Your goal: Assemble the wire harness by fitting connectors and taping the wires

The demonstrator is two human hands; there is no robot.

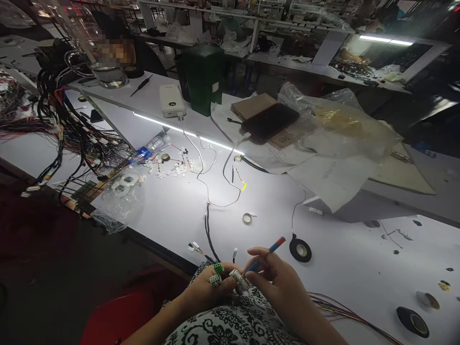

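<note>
My left hand (pixel 204 290) is closed on several wire connectors just above the lap. Among them are a green connector (pixel 218 268), a white connector (pixel 215 280) and another white connector (pixel 238 279) turned toward the right. My right hand (pixel 275 278) grips a slim blue tool with a red end (pixel 276 245), perhaps a small screwdriver. Its lower end is beside the right white connector; the tip itself is hidden by fingers. A black sleeved cable (pixel 209 235) runs from the table to my left hand. Loose white plugs on short wires (pixel 196 247) lie near it.
Black tape (pixel 300 250) and a smaller tape roll (pixel 247 218) lie on the white table. Wire bundles (pixel 72 129) hang at left. On the raised shelf are a power bank (pixel 171 100), a phone (pixel 271 122), a green bin (pixel 203 79) and plastic bags (pixel 341 115).
</note>
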